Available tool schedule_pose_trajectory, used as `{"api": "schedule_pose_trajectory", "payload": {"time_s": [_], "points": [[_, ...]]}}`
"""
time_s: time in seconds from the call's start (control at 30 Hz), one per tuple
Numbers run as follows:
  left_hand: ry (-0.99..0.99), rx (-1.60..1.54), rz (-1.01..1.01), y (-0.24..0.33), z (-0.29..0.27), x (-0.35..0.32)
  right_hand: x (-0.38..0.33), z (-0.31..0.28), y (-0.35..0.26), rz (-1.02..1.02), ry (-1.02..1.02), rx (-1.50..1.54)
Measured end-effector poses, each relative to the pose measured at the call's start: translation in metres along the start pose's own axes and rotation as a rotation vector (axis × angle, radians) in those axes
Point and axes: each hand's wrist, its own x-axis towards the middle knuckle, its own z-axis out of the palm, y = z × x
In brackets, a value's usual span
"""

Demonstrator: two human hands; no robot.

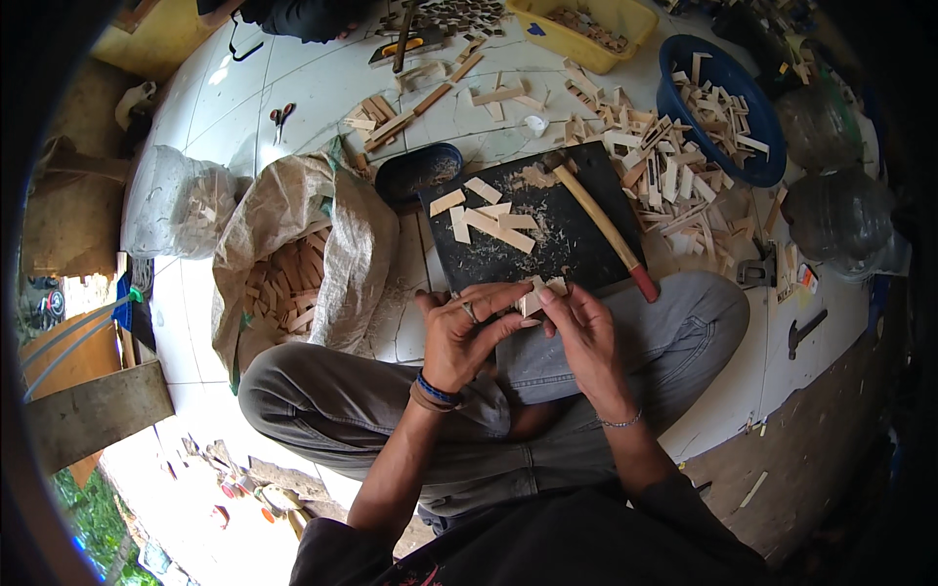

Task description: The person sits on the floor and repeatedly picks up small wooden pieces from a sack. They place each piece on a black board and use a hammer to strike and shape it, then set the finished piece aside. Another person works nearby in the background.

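Together, left hand (461,329) and right hand (588,337) in pinch grip on wooden pieces (531,304), over open lap (528,467), near black board's edge (578,262).

On the white tiled floor (327,83), the black rectangular board (578,239) bears flat pale wooden strips (500,228), a red-ended wooden-handled hammer (596,217) crossing its right side. At its near edge, small pale wooden pieces (531,305) lie between left hand (464,327) and right hand (583,337). Left stands the beige woven sack (366,220); right, the round blue plastic basin (733,83).

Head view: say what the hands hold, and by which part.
Small pale wood pieces, pinched in the left hand and right hand; the exact part gripped is hidden.
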Motion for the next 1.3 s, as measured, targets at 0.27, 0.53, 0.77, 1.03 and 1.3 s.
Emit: {"api": "schedule_pose_trajectory", "payload": {"time_s": [0.27,0.53,0.77,1.03,1.3], "points": [[-0.042,-0.039,-0.034,0.0,-0.001,-0.001,-0.002,0.001,-0.011,-0.02,0.005,-0.132],[-0.034,-0.085,-0.021,-0.001,-0.001,-0.002,-0.002,0.004,-0.014,-0.086,0.021,-0.164],[-0.033,-0.038,-0.031,0.0,-0.002,-0.003,0.0,0.005,-0.014,-0.096,0.023,-0.181],[-0.072,-0.011,-0.053,-0.001,-0.006,-0.002,0.002,0.009,-0.009,-0.132,0.079,-0.248],[-0.039,-0.447,-0.29,0.013,-0.053,0.04,-0.002,0.019,-0.012,-0.115,0.114,-0.272]]}}
